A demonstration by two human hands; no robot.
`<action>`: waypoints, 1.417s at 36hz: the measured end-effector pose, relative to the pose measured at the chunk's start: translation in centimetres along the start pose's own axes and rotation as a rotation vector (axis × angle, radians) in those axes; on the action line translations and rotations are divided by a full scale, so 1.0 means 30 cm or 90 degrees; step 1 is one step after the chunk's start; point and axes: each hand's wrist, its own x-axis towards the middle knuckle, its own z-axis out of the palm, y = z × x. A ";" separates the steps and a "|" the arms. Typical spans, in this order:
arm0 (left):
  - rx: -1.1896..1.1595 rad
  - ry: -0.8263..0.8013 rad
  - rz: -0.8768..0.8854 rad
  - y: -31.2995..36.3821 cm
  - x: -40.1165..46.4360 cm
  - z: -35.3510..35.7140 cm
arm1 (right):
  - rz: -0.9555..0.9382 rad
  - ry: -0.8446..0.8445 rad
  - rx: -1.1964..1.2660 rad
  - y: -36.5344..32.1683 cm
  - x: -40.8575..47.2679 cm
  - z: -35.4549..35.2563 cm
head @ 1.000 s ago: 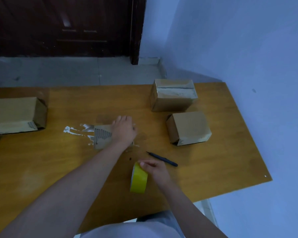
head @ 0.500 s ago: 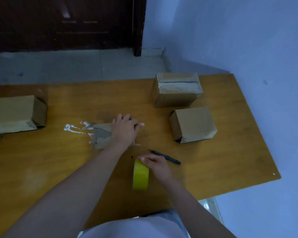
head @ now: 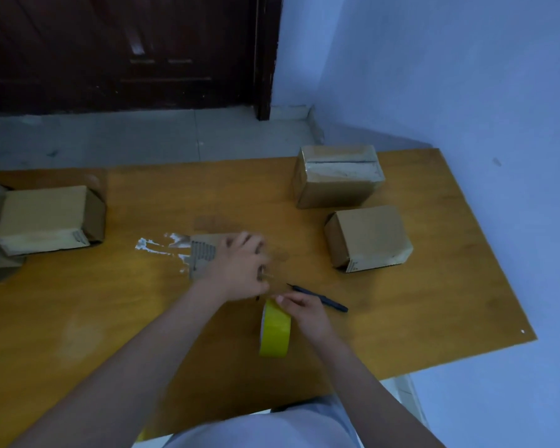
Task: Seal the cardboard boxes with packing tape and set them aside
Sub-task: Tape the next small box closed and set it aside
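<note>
My right hand [head: 306,313] pinches the yellow tape roll [head: 274,331] while my left [head: 240,266], blurred, presses the flattened carton [head: 202,257]; the tape could crease.

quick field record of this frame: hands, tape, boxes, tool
left hand: on a flat cardboard piece, fingers blurred
right hand: holds the yellow tape roll, roll on edge on the table
boxes: two at far right, taped box and plain box; one at left
tool: dark pen-like tool beside right hand

left hand [head: 240,266] fingers motion-blurred
</note>
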 end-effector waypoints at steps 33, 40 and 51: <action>-0.264 0.286 0.062 -0.128 -0.221 0.185 | -0.028 0.073 -0.097 0.020 -0.078 0.027; -0.240 0.301 -0.239 -0.104 -0.233 0.152 | -0.030 0.079 -0.078 0.004 -0.094 0.030; -0.045 -0.030 -0.135 -0.146 -0.152 0.060 | -0.068 0.093 -0.111 -0.059 -0.110 0.047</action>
